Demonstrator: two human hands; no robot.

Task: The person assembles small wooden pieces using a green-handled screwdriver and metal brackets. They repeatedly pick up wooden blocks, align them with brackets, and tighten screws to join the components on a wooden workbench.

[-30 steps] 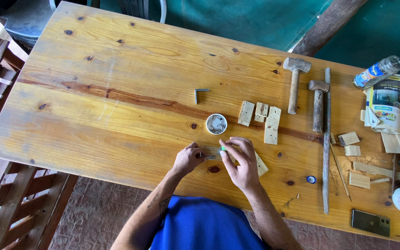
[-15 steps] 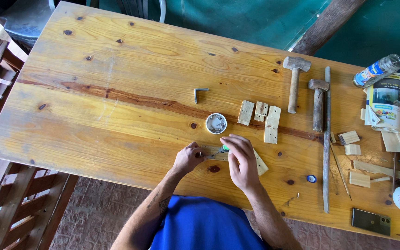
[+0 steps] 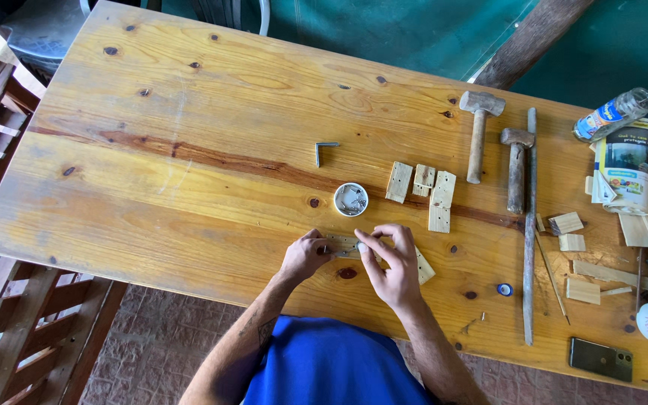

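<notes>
Hands, left hand [image 3: 305,255] and right hand [image 3: 390,259], pinch metal bracket [image 3: 345,246] near table edge [image 3: 189,279].

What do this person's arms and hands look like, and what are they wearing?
Both forearms are bare, with no sleeves reaching the wrists. The left hand and right hand wear no gloves; no rings or watch can be made out. A dark mark, perhaps a tattoo, sits on the left forearm. The person wears a blue shirt.

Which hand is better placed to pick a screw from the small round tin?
Probably the right hand: the round tin sits just beyond its fingers, while the left hand pins the small wooden piece.
</notes>
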